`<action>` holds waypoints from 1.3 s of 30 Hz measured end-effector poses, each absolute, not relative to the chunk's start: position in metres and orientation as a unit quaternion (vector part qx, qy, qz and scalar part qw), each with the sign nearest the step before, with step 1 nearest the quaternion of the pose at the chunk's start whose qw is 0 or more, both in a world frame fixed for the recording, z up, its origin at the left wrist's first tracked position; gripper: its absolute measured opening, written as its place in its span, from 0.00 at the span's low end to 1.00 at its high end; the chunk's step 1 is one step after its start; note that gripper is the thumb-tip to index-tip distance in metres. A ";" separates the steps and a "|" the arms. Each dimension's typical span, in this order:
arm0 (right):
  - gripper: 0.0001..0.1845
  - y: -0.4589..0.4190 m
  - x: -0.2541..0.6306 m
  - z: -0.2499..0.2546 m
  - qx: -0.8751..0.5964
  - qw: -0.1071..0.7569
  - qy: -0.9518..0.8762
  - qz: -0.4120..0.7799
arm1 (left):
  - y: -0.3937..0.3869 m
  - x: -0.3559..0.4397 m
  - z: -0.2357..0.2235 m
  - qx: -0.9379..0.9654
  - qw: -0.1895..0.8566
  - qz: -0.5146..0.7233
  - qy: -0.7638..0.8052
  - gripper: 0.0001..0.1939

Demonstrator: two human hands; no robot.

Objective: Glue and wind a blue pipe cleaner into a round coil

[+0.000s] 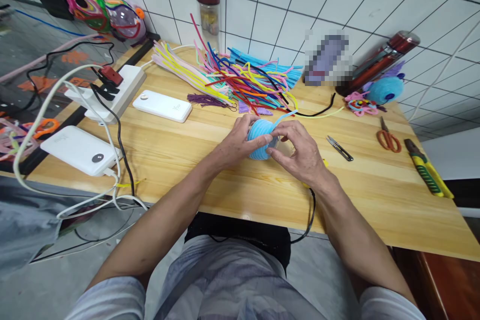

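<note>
Between my two hands, above the front middle of the wooden table, is a round body wound with light blue pipe cleaner (258, 136). One loose blue end sticks up from it to the right. My left hand (240, 137) is wrapped round its left side, thumb across the front. With thumb and fingers curled, my right hand (298, 150) grips the right side, where a clear, unwound part shows. Behind the hands lies a heap of many-coloured pipe cleaners (247, 77), with a bundle of purple strands (210, 100) at its near edge.
Thread snips (339, 148), orange-handled scissors (388, 136) and green-yellow pliers (428, 167) lie right. White power banks (162, 106), a power strip (116, 92) and cables crowd the left. A glass jar (208, 12), a red flask (382, 60) and a blue fuzzy figure (385, 91) stand by the wall.
</note>
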State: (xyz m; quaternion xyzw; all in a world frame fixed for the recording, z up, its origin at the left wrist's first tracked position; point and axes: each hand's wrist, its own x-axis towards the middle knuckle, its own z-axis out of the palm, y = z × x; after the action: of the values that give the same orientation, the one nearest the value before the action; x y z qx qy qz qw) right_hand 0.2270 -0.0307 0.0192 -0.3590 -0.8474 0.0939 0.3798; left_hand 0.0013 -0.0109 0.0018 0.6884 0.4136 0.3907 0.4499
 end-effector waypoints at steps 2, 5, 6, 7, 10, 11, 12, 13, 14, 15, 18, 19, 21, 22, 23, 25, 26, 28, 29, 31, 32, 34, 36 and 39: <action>0.13 -0.031 0.226 0.019 -0.352 0.385 -0.848 0.089 | -0.010 0.001 0.001 0.690 0.451 0.389 0.413 0.29; 0.13 -0.031 0.226 0.019 -0.358 0.383 -0.847 0.091 | -0.009 0.001 0.000 0.690 0.450 0.390 0.412 0.29; 0.13 -0.031 0.226 0.019 -0.362 0.381 -0.846 0.094 | -0.009 0.000 0.000 0.690 0.450 0.391 0.410 0.29; 0.13 -0.031 0.227 0.019 -0.365 0.379 -0.845 0.097 | -0.009 0.000 0.000 0.690 0.451 0.392 0.408 0.29; 0.13 -0.031 0.227 0.019 -0.369 0.378 -0.844 0.099 | -0.008 0.000 0.001 0.690 0.454 0.392 0.406 0.29; 0.13 -0.031 0.227 0.019 -0.366 0.380 -0.844 0.097 | -0.008 0.000 0.001 0.690 0.455 0.391 0.406 0.29; 0.13 -0.031 0.227 0.019 -0.363 0.383 -0.844 0.094 | -0.008 0.000 0.001 0.689 0.456 0.390 0.406 0.30; 0.13 -0.032 0.226 0.019 -0.360 0.385 -0.845 0.093 | -0.008 0.001 0.001 0.689 0.457 0.390 0.406 0.30; 0.13 -0.032 0.226 0.019 -0.359 0.386 -0.845 0.092 | -0.008 0.001 0.000 0.688 0.457 0.391 0.407 0.30; 0.13 -0.032 0.226 0.019 -0.360 0.385 -0.845 0.093 | -0.008 0.001 0.000 0.686 0.458 0.393 0.407 0.30; 0.13 -0.032 0.226 0.020 -0.366 0.378 -0.845 0.096 | -0.008 0.001 -0.002 0.679 0.465 0.400 0.404 0.29; 0.12 -0.031 0.226 0.020 -0.367 0.377 -0.845 0.095 | -0.007 0.001 -0.003 0.677 0.467 0.402 0.402 0.28; 0.12 -0.031 0.227 0.020 -0.365 0.376 -0.846 0.094 | -0.007 0.001 -0.003 0.676 0.472 0.401 0.399 0.27; 0.12 -0.031 0.228 0.020 -0.365 0.376 -0.847 0.095 | -0.007 0.001 -0.003 0.676 0.474 0.401 0.398 0.27; 0.12 -0.030 0.228 0.021 -0.365 0.375 -0.847 0.096 | -0.006 0.001 -0.004 0.675 0.475 0.401 0.398 0.27; 0.12 -0.031 0.230 0.023 -0.364 0.371 -0.848 0.103 | -0.006 0.002 -0.004 0.669 0.481 0.402 0.399 0.28; 0.12 -0.031 0.231 0.024 -0.364 0.369 -0.848 0.109 | -0.006 0.002 -0.005 0.665 0.484 0.404 0.401 0.28; 0.12 -0.032 0.233 0.028 -0.362 0.363 -0.849 0.124 | -0.005 0.003 -0.006 0.657 0.488 0.408 0.405 0.28; 0.12 -0.032 0.235 0.030 -0.361 0.362 -0.849 0.133 | -0.005 0.003 -0.007 0.655 0.489 0.408 0.406 0.28; 0.13 -0.033 0.237 0.034 -0.365 0.358 -0.844 0.162 | -0.004 0.004 -0.008 0.654 0.487 0.411 0.408 0.28; 0.13 -0.033 0.238 0.036 -0.370 0.357 -0.838 0.182 | -0.004 0.004 -0.008 0.654 0.486 0.412 0.409 0.28; 0.13 -0.032 0.241 0.039 -0.383 0.356 -0.821 0.230 | -0.004 0.004 -0.007 0.651 0.489 0.412 0.409 0.29; 0.13 -0.030 0.243 0.039 -0.396 0.362 -0.800 0.270 | -0.004 0.003 -0.007 0.649 0.495 0.408 0.409 0.29; 0.14 -0.027 0.245 0.038 -0.408 0.383 -0.775 0.294 | -0.005 0.003 -0.006 0.651 0.496 0.406 0.406 0.30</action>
State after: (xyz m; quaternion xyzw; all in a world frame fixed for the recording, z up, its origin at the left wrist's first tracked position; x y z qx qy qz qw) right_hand 0.2454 -0.0271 0.0381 -0.4076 -0.7749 0.2942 0.3832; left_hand 0.0031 -0.0048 -0.0056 0.6512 0.4058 0.4060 0.4964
